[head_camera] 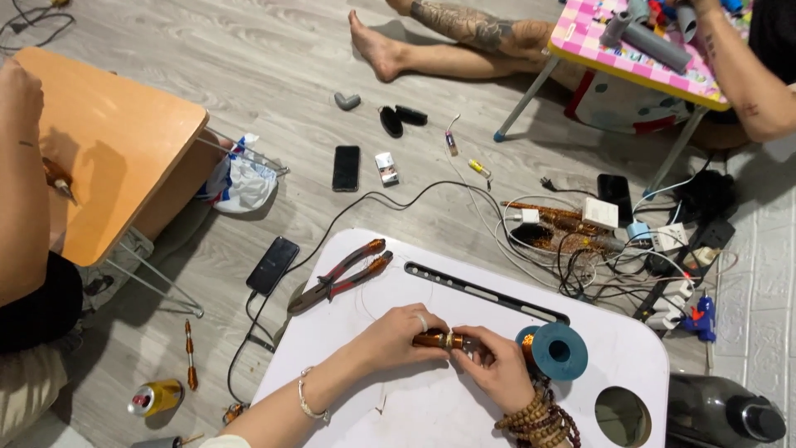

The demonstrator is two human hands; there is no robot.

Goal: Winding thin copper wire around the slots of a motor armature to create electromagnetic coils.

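On a white lap table my left hand and my right hand both grip a short brown rod with a brass band around its middle. The left hand wears a ring and a thin bracelet; the right wrist carries brown bead bracelets. A teal spool stands right behind my right hand. Pliers with red-brown handles lie at the table's far left corner.
An orange folding table stands left with another person's arm over it. A pink table and other people's limbs are at the back. Phones, cables, power strips, a can and a dark bottle lie on the floor.
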